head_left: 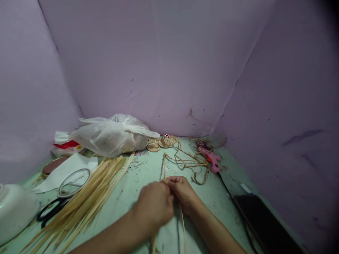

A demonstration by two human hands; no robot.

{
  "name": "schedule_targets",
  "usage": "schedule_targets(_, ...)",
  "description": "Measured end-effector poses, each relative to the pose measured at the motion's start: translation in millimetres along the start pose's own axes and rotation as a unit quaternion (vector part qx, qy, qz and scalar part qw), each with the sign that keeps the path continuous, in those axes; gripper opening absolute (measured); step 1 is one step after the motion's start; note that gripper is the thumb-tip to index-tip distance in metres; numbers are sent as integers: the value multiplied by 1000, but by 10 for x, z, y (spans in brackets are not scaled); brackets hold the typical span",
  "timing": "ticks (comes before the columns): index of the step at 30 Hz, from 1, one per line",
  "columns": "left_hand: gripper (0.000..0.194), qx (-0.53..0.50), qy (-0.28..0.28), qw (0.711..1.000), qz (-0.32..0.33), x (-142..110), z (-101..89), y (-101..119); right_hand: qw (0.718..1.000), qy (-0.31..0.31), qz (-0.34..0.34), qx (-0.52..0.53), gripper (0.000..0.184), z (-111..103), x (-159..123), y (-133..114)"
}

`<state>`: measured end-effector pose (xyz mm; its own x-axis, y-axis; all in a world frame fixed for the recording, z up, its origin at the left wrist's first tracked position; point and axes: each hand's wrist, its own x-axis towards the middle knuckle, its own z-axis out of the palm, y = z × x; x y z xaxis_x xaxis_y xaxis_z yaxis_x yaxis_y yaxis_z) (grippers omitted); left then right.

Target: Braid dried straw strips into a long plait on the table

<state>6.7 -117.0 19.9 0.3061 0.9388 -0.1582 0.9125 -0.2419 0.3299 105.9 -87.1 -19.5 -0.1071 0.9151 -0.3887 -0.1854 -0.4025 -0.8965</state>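
Straw-coloured braided cord (pixel 164 165) is the main thing here. It runs up from the hands near the bottom centre of the frame, then off in loose loops to the right of centre. Looks like a plaiting or twisting step to me, done right at the cord's near end. The right hand (pixel 182 192) is pinching that end between thumb and fingers. The left hand (pixel 156 203) is curled in against the same spot, but it's blurry with the fingertips hidden, so I can't tell if it's gripping anything. I'd say the next move calls for a firm pinch there, with the loose strips (pixel 182 225) kept apart and snug.

Count on the mint-green worktop (pixel 127 197): two loose strips visible below the hands, one straw bundle (pixel 92 192) lower left (way too many strands to count), one pair of black-handled scissors (pixel 62 201), one white ring (pixel 60 188), one white plastic bag (pixel 111 135) left of centre, at least two woven pieces (pixel 167 141) beside it, one pink glue gun (pixel 212 158), and one dark slab, maybe a phone (pixel 265 222), lower right.
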Motion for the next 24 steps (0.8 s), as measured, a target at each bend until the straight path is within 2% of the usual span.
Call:
schedule_targets(1,24,-38,23,999,-5,40,-69,-54,1000,-7,1,-1,19,-19,2,4)
schedule_targets(3,22,-159,105,979,-73,134,-205,-156,1000,-23,1,-6,20,-55,2,6)
schedule_targets(4,20,-243,100,958,-115,179,-253,-195,999,-30,-1,-11,21,-67,-1,4)
schedule_targets(5,21,-329,52,930,-155,218,-278,-223,999,-39,-5,-17,20,-76,-6,0)
schedule_targets(6,19,-399,-5,901,-168,250,-279,-240,998,-48,-10,-24,20,-80,-12,-6)
schedule_targets(8,14,-497,-116,844,-164,288,-219,-249,996,-73,-20,-45,20,-85,-25,-26)
schedule_targets(10,12,-530,-157,821,-143,304,-124,-244,993,-95,-28,-70,20,-94,-33,-52)
schedule_targets(12,12,-511,-145,836,-136,314,-45,-239,986,-108,-45,-120,16,-119,-26,-71)
schedule_targets(15,16,-433,-119,883,-135,335,10,-230,957,-90,-103,-256,15,-171,-1,-71)
schedule_targets(17,19,-374,-101,910,-151,355,27,-218,920,-47,-150,-358,18,-188,-8,-62)
schedule_targets(20,12,-308,-39,937,-158,385,75,-218,848,36,-209,-485,19,-165,-88,-68)
schedule_targets(22,9,-322,-8,937,-136,399,127,-238,799,73,-231,-551,20,-126,-165,-89)
schedule_targets(24,9,-356,-1,928,-112,407,179,-261,758,101,-237,-599,20,-86,-233,-116)
